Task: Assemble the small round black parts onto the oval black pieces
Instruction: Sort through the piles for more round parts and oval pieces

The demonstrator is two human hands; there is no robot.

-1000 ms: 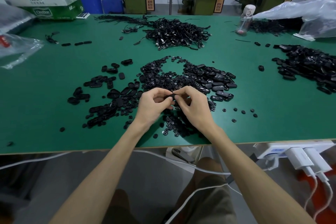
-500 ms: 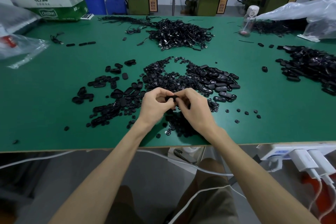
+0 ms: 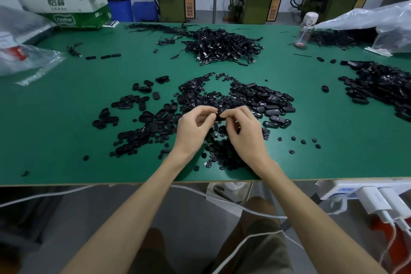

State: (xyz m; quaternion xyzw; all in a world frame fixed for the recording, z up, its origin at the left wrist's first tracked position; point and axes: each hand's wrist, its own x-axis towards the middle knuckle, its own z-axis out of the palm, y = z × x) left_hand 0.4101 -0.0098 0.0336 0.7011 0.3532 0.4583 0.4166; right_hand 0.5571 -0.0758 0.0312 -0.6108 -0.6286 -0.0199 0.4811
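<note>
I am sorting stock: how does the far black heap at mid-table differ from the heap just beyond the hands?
The far heap is tangled thin cables; the near heap is loose round and oval parts. The far heap stands bunched; the near heap lies spread flat. Both are black.

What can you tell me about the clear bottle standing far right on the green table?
The bottle stands upright on the green table, near its far edge. Its body looks like clear plastic, with a white cap on top and a pinkish base. Loose black cords lie right beside it, and a clear plastic bag lies farther right.
</note>
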